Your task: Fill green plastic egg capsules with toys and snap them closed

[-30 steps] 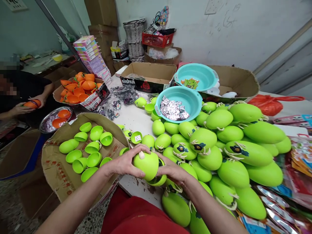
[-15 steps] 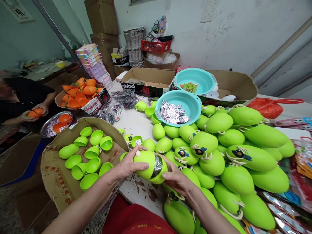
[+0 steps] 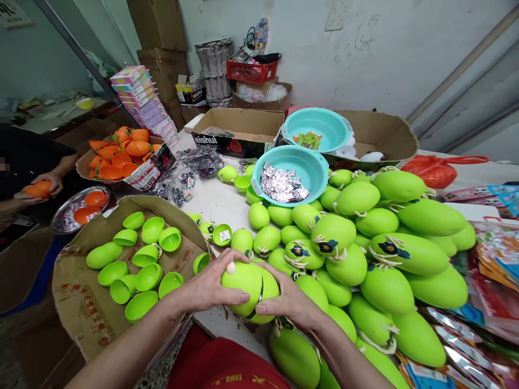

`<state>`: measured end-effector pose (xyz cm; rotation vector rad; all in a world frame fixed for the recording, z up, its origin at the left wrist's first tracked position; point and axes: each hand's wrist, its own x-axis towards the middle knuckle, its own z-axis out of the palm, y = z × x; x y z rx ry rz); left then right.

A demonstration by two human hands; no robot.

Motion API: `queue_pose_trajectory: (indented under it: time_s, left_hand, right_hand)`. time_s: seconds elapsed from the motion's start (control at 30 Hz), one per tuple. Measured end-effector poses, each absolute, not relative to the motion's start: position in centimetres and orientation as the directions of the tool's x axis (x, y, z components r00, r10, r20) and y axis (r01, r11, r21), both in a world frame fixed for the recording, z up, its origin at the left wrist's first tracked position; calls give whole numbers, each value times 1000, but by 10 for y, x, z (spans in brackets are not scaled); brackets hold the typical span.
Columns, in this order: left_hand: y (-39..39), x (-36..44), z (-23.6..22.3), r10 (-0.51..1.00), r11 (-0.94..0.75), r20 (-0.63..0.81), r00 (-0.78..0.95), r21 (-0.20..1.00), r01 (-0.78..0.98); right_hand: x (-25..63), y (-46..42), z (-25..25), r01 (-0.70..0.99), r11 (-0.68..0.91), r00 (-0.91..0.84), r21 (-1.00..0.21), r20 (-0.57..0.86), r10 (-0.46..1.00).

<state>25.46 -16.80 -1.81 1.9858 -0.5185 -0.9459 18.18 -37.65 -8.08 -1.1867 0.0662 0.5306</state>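
Observation:
A green plastic egg shell in two halves is between my hands, close to my body. My left hand wraps the larger half, which has a pale knob on top. With fingers around the other half, my right hand presses it against the first. A narrow dark gap shows along the seam, with a bit of the dark packet inside visible. Several whole green eggs with cream strings lie heaped to the right. To the left, green half shells rest in a cut-down cardboard box.
Behind the eggs stands a turquoise basin of small silvery packets, with a second basin beyond it. Dark bagged packets lie on the table. At far left, a co-worker's hands hold an orange shell near a box of orange shells.
My right hand has pushed its half shell toward the left one. The wide opening that showed the dark packet is now a thin gap. The view has shifted slightly.

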Motion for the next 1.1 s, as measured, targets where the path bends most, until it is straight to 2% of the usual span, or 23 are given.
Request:
queue_pose_trajectory:
  time_s: [0.13,0.2,0.27,0.47,0.63,0.73,0.8,0.9,1.0,1.1]
  left_hand:
    - [-171,245,-24,-640,-470,-285,713,880,-71]
    - [-170,244,-29,-671,-366,-187,717,925,-101]
    - [-169,245,-32,-698,-322,-163,697,941,-103]
    - [-168,250,-32,-650,-482,-355,672,876,-4]
    - [-164,246,-44,-691,-370,-284,665,929,12]
    - [-162,242,-52,-684,-360,-321,656,930,79]
    - [-162,237,-55,-659,-341,-362,659,925,167]
    - [-166,228,-56,-577,-244,-462,674,885,398]
    - [-172,219,-50,-530,-179,-554,641,813,554]
    - [-177,214,-41,-529,-225,-578,622,802,553]
  right_hand:
    - [184,-378,-81,-425,214,878,-880,-343,334]
    - [184,-380,-79,-436,195,870,-879,-356,342]
    - [184,-381,-76,-440,174,859,-881,-356,368]
    - [184,-384,-72,-401,112,879,-909,-347,327]
    - [183,-382,-73,-455,175,854,-873,-373,363]
    - [182,-377,-73,-501,264,846,-824,-401,352]
    - [180,-372,-73,-514,310,854,-800,-444,272]
    - [175,-367,-72,-505,371,862,-780,-476,172]
    - [168,-368,-69,-536,409,844,-739,-459,276]
    - [163,-373,-64,-554,383,829,-739,-451,330]
